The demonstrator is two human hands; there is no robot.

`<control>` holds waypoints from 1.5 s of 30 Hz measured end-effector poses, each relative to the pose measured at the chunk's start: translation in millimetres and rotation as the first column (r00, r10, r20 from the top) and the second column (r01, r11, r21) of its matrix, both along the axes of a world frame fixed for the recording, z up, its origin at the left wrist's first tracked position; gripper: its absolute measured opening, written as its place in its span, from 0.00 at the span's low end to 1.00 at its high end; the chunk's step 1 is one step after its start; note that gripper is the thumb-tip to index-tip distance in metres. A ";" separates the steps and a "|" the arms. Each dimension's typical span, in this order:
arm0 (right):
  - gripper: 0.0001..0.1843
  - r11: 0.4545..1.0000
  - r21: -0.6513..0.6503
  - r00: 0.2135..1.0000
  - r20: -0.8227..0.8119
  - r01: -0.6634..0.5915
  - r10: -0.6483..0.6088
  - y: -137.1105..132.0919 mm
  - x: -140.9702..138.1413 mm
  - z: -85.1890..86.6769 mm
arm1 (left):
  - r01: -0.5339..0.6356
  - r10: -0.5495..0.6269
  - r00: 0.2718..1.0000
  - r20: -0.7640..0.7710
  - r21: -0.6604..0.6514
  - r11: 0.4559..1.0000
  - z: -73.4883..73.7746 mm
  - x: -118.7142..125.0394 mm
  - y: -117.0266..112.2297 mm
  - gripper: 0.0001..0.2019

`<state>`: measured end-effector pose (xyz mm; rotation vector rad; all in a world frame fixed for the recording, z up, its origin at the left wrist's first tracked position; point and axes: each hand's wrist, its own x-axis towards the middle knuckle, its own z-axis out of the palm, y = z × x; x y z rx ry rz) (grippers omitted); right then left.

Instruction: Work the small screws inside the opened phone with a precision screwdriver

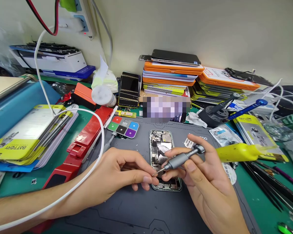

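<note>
A pale wall (222,29) stands behind my green table (256,201), and a dark gray mat (127,214) lies on top. On the mat is an open phone (158,152), with its small inside parts showing. It lies flat, longways from me, and my hands cover some of it.

My right hand (205,178) is closed around a gray screwdriver (177,161), with the fingers and thumb on its handle. The screwdriver leans, so its thin tip points down and to the left, over the phone. My left hand (127,172) has its thumb and finger close together right at that tip. I cannot tell if they pinch the tip or some tiny thing.

A yellow bottle (241,152) lies just past my right fingers. A tray with color squares (124,127) sits up and to the left of the phone. A white cord (101,136) loops across my left arm, near a long red tool (91,125).
</note>
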<state>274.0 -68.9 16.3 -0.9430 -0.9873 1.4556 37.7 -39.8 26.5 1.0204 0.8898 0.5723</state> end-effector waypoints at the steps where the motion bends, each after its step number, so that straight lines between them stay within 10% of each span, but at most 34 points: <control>1: 0.19 1.000 -0.002 1.000 0.001 0.000 0.000 -0.9 0.1 -0.3 | -0.001 0.001 1.000 -0.003 -0.003 1.000 -0.6 0.0 -0.2 0.03; 45: 0.20 0.998 -0.034 0.998 -0.052 -0.044 0.042 0.5 -0.9 1.5 | 0.069 -0.062 0.995 0.074 -0.105 0.992 3.2 -0.6 1.9 0.04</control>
